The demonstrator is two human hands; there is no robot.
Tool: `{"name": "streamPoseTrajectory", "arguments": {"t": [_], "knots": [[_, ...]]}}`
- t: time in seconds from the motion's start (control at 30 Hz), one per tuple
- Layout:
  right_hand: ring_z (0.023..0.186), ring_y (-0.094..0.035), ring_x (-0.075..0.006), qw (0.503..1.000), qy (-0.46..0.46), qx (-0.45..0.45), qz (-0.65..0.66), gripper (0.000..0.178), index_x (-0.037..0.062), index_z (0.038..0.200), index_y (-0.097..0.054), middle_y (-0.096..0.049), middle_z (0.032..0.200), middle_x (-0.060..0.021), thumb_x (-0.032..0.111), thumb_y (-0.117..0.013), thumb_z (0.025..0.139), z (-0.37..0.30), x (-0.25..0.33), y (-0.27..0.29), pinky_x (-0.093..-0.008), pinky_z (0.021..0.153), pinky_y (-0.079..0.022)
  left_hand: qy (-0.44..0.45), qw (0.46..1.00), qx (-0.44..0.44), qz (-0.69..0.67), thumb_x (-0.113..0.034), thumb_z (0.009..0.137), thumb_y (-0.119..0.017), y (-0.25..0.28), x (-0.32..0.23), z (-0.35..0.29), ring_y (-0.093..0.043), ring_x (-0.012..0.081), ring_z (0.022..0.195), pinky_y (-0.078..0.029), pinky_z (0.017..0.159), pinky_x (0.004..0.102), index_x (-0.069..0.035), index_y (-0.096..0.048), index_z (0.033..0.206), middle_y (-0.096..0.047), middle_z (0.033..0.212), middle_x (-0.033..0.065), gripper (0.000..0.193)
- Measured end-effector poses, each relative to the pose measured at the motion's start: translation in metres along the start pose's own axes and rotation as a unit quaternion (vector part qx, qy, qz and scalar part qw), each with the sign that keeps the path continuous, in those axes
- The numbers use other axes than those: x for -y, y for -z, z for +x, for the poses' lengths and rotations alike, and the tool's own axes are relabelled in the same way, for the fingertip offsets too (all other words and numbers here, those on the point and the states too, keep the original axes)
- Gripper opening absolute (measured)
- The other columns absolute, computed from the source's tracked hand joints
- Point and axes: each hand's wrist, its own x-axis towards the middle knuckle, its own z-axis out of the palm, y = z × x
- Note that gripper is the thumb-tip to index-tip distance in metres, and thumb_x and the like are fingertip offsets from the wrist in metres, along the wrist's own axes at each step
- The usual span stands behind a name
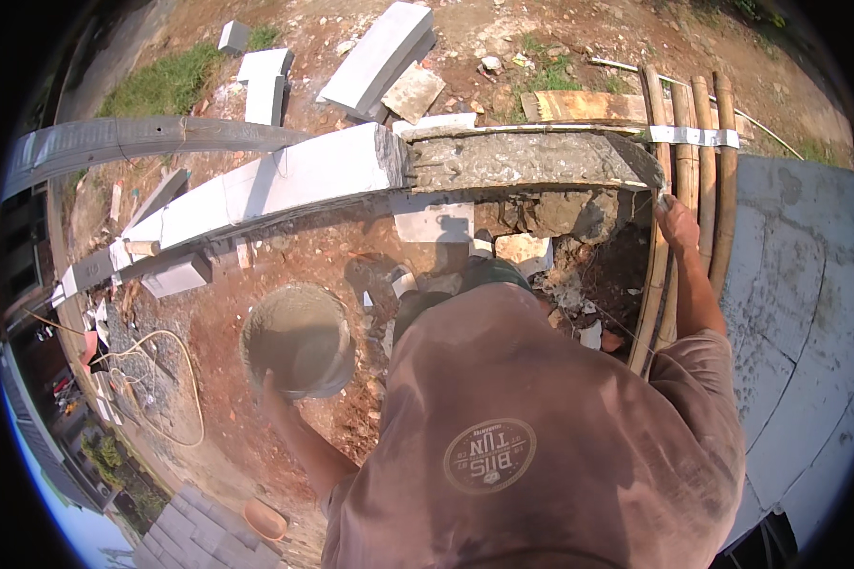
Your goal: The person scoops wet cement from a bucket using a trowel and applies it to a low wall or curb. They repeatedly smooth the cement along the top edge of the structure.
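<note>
The location is an outdoor construction site in daylight. A row of pale blocks [275, 180] adjoins a mortar-covered wall section [522, 159]; a bucket [335, 385] of wet mortar [299, 332] stands on reddish soil [220, 379]. Loose blocks [380, 57], rubble [590, 335] and strapped bamboo poles [708, 180] surround the wall.

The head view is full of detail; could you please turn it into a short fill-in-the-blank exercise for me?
1. The person's ____ hand is at the near rim of the bucket of grey mix.
2. By the right hand, a white strip crosses ____ upright bamboo poles.
3. The person's shirt is ____ in colour.

Missing words: left; four; brown.
</note>
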Motion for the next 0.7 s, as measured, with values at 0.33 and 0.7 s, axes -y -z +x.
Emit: {"name": "streamPoseTrajectory", "arguments": {"t": [0.33,0.7], "knots": [[0.086,-0.059,-0.0417,0.912,0.031,-0.297,0.280,0.037,-0.0002,0.107,-0.053,-0.062,0.092,-0.0234,0.032,-0.056,0.089,-0.101,0.096,0.011,-0.0440,0.075,-0.046,-0.053,0.992,0.024,0.116,-0.023,0.078,-0.073,-0.010,0.003,0.046,-0.061,0.0270,0.095,-0.049,0.081,0.0383,0.011,-0.056,0.116,-0.061,0.111,0.0186,0.053],[0.089,-0.061,-0.0404,0.921,-0.076,-0.256,0.284,0.045,-0.0022,0.104,-0.053,-0.063,0.092,-0.0261,0.039,-0.055,0.086,-0.096,0.159,-0.052,-0.0457,0.077,-0.047,-0.141,0.970,0.023,0.198,-0.008,0.078,-0.071,0.004,-0.005,0.122,-0.063,0.0248,0.079,-0.053,0.069,0.0385,0.007,-0.057,0.102,-0.063,0.096,0.0175,0.031]]}}
